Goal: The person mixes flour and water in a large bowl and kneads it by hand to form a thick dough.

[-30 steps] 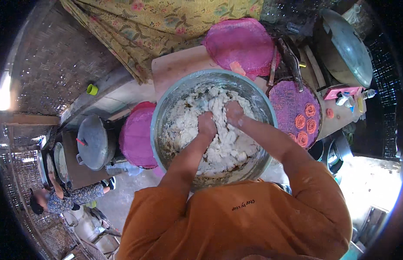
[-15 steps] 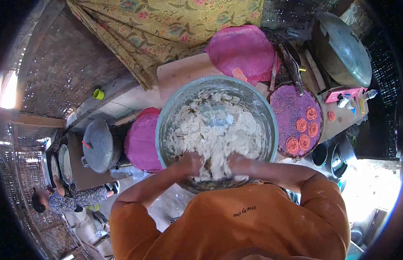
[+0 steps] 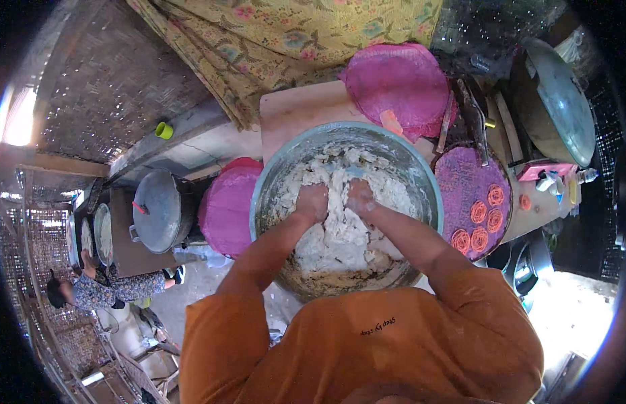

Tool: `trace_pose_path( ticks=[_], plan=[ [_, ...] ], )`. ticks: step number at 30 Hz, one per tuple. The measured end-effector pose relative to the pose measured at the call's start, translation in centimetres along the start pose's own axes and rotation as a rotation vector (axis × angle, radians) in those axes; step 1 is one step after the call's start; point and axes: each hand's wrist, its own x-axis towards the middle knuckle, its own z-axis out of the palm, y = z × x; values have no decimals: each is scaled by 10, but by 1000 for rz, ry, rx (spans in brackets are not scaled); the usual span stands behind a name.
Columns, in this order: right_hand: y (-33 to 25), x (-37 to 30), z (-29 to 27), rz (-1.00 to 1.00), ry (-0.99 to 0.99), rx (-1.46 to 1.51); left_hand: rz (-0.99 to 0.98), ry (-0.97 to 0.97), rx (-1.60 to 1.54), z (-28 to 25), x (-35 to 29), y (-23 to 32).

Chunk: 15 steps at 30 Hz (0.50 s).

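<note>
A wide blue-green basin point(image 3: 257, 202) stands in front of me, holding a pale, lumpy, crumbly dough point(image 3: 340, 242). Both my hands are inside it. My left hand point(image 3: 313, 202) is sunk fingers-first into the dough left of the middle, closed around it. Beside it, my right hand point(image 3: 361, 197) grips the dough from the right, with a ridge of dough between the two. The dough hides most of the fingertips. Drier crumbs and brownish smears coat the basin's walls and near bottom.
Right of the basin, a round purple tray point(image 3: 464, 178) bears several orange coiled rings. Pink round covers point(image 3: 394, 84) lie behind it and at left. A lidded pot point(image 3: 158, 212) stands at left; a large pan point(image 3: 555, 101) at far right. Another person point(image 3: 118, 289) works at far left.
My hands have moved from the basin's near side toward its far half, pushing into the dough. The view has shifted slightly, so surroundings sit a little farther right.
</note>
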Motion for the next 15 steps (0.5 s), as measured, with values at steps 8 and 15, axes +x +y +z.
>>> trace_pose_path(
  ticks=[8, 15],
  plan=[
    [-3, -21, -11, 200, 147, 221, -175, 261, -119, 37, 8, -6],
    [-12, -112, -131, -115, -129, 930, 155, 134, -101, 22, -84, -7]
  ],
)
